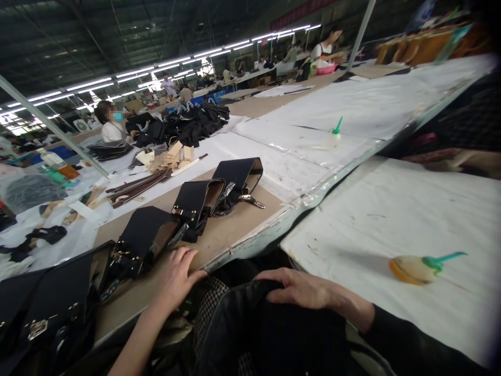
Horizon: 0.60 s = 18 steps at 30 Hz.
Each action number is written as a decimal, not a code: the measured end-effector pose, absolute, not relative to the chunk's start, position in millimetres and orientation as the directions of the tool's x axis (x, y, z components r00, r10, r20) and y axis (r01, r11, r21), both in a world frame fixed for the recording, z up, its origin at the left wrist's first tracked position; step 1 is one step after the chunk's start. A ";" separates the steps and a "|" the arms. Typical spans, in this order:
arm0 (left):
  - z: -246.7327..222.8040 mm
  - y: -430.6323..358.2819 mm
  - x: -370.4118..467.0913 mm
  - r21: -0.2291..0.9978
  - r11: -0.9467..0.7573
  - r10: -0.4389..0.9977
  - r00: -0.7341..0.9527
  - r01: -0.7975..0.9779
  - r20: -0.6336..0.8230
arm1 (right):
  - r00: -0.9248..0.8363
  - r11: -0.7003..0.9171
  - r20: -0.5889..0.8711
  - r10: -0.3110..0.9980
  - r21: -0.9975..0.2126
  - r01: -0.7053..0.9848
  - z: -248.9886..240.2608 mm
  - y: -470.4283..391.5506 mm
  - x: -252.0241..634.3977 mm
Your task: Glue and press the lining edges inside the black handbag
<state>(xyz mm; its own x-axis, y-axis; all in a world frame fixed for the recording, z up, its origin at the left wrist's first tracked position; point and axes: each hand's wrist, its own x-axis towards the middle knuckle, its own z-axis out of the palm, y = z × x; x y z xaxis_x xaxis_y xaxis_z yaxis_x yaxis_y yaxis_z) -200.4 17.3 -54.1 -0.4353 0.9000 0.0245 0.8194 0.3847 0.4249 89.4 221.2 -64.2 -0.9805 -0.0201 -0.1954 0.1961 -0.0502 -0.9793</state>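
My left hand is open at the table's near edge, fingers spread and thumb apart, with its fingertips by the brown board. Just beyond it stands a black handbag with gold-coloured fittings. Black cloth covers my lap, and my right hand is closed on a fold of it, the cloth showing between thumb and fingers. Along the board runs a row of similar bags, among them a black bag, a farther black bag with a metal clasp, and a nearer bag.
On the white table to the right lies a glue bottle with a green nozzle. Another green-nozzled bottle stands farther off. Brown strips and a black pile occupy the left side. A masked person sits across the table.
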 end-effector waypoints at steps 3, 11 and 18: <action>-59.5 19.4 -209.9 0.440 0.329 0.927 -0.375 0.835 0.020 | -0.974 -0.148 -0.227 -0.012 -0.963 0.226 -73.4 225.1 91.8; -70.8 23.1 -208.3 0.430 0.363 0.896 -0.436 0.827 0.082 | -0.968 -0.176 -0.249 -0.033 -0.952 0.251 -77.9 230.2 89.4; -85.2 53.3 -196.0 0.353 0.550 0.744 -0.636 0.757 0.203 | -0.967 -0.103 -0.254 -0.019 -0.962 0.254 -77.8 230.1 84.6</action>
